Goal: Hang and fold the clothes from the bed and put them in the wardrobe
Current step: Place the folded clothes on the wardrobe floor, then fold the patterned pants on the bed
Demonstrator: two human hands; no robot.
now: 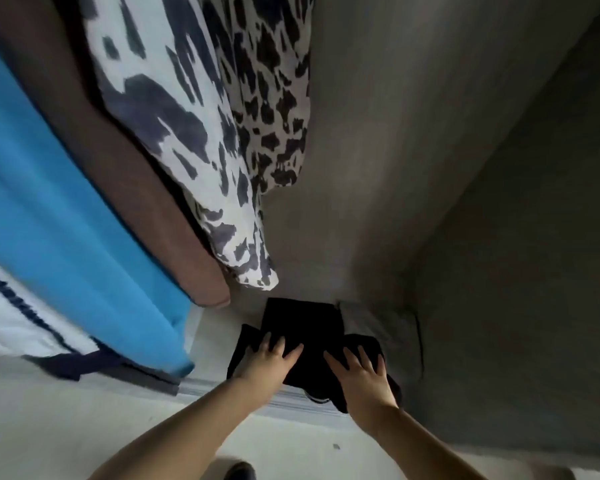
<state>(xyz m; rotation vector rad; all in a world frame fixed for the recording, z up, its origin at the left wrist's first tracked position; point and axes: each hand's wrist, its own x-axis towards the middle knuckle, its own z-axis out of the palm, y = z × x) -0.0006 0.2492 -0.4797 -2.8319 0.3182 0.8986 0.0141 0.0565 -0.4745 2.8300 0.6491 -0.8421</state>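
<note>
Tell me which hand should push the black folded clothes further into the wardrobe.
Probably the left hand: it lies flat nearer the middle of the black clothes, while the right hand rests on their right edge.

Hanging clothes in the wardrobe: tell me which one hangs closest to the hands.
The white garment with dark blotches: its bottom tip ends just above the folded black garment that both hands press. The brown, blue and striped white ones hang farther left.
</note>
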